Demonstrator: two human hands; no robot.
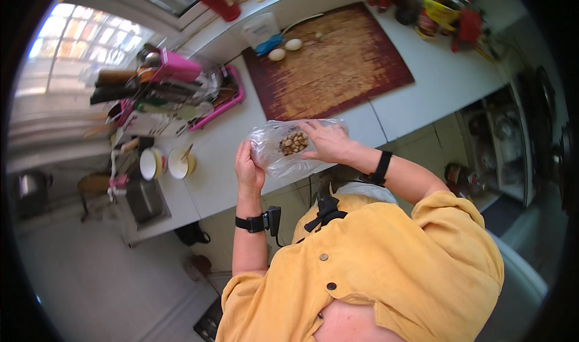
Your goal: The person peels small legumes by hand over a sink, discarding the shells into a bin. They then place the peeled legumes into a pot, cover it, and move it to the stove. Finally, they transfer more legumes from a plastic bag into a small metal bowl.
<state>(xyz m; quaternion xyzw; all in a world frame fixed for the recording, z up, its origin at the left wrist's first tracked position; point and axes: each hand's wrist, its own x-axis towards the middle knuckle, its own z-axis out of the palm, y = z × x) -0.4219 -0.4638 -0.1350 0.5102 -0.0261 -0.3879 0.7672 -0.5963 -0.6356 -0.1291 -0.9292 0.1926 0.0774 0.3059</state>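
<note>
A clear plastic bag (271, 149) lies at the front edge of the white counter, with small brown mushroom-like pieces (293, 143) clustered in its middle. My left hand (250, 168) grips the bag's left end, fingers upright against the film. Over the right part of the bag spreads my right hand (329, 140), its thumb and fingers apart beside the brown pieces. Whether those fingers pinch the film or only rest on it is not visible. Just behind the bag is a worn dark-red and tan board (334, 66).
Two white eggs (285, 49) and a white-and-blue packet (263, 33) sit at the board's back left. Left stand a pink rack (217, 109) of utensils and two enamel mugs (168, 163). Bottles (427, 18) crowd the back right. A sink (145, 201) is at far left.
</note>
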